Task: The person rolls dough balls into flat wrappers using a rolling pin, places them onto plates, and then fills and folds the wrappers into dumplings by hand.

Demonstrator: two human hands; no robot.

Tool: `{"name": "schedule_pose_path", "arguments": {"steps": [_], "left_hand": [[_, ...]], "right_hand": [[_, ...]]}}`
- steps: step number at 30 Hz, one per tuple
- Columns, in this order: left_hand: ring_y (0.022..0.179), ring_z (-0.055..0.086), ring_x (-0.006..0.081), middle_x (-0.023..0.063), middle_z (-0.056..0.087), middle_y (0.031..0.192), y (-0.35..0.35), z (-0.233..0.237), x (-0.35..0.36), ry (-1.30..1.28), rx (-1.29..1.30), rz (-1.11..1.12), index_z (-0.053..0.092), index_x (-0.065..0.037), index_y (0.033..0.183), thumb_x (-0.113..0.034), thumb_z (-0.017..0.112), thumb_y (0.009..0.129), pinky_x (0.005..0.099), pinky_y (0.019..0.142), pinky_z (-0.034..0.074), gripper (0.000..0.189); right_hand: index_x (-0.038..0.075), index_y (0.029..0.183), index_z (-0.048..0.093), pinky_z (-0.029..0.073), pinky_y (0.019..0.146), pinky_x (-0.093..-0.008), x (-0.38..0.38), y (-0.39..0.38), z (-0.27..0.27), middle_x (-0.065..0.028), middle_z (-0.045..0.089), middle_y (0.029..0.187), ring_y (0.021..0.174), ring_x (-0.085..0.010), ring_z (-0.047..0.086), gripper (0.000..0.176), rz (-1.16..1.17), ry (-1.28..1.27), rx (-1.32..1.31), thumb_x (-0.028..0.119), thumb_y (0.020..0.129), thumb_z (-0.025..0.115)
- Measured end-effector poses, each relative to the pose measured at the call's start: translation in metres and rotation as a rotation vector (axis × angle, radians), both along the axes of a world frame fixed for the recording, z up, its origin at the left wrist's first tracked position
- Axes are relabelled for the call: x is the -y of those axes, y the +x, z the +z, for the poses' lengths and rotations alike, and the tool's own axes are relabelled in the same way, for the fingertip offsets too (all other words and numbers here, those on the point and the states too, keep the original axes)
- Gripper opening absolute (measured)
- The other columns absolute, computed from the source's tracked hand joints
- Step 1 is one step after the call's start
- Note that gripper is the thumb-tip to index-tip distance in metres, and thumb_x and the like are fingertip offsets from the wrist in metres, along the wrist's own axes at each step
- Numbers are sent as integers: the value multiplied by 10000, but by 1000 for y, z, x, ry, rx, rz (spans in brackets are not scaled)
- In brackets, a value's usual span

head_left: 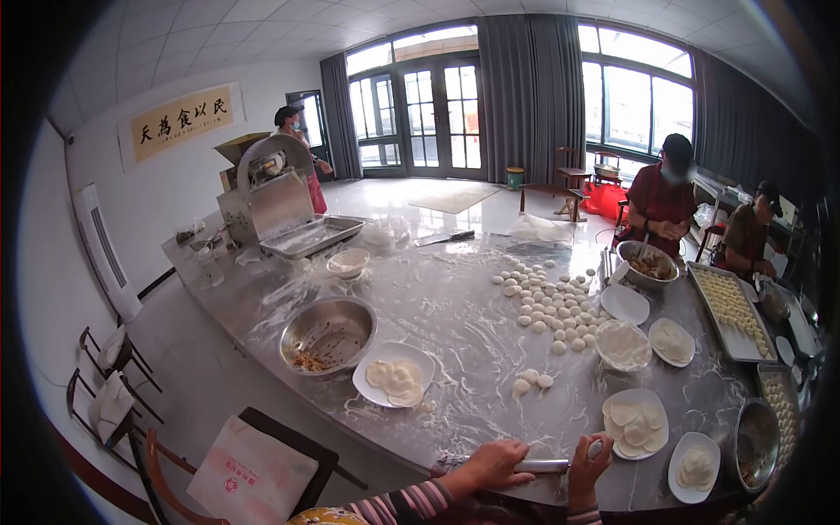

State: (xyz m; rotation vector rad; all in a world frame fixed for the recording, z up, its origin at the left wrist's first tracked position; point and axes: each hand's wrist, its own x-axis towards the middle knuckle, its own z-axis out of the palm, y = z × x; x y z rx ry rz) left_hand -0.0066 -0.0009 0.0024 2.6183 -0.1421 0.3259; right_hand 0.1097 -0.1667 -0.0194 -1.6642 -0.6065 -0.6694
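At the table's near edge my left hand (495, 465) lies over a metal rolling pin (547, 466), fingers closed on it. My right hand (588, 466) is at the pin's right end, its fingers curled into a ring. Something pale shows inside that ring, too small to make out. Just beyond are a few small dough balls (531, 381). A plate of flat round dough wrappers (635, 423) stands right of my right hand, and another plate with stacked wrappers (696, 468) is nearer the edge. Farther left, more wrappers (395, 381) lie on a white plate.
Many dough pieces (560, 306) spread over the floured table (437, 306). A steel bowl with filling remains (329, 335) stands left; another bowl (756, 442) stands right. Trays of shaped pieces (731, 311) line the right. Two people work there; another stands behind a machine (271, 197).
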Motion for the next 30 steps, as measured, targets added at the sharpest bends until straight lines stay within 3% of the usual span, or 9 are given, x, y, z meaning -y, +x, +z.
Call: {"name": "schedule_pose_path", "arguments": {"steps": [23, 30], "left_hand": [[849, 585, 372, 194, 575, 860, -1, 3, 0, 0, -47, -6, 539, 15, 900, -444, 652, 771, 439, 744, 478, 489], [804, 593, 363, 182, 581, 822, -1, 3, 1, 3, 9, 10, 541, -8, 843, -483, 639, 771, 439, 702, 481, 490]], "right_hand": [[24, 879, 475, 431, 597, -366, 2, 5, -10, -120, 499, 733, 612, -267, 503, 180, -4, -2, 21, 56, 800, 633], [28, 893, 480, 440, 597, -368, 1, 0, -2, -123, 508, 740, 631, -268, 533, 195, 7, -6, 10, 66, 800, 647]]}}
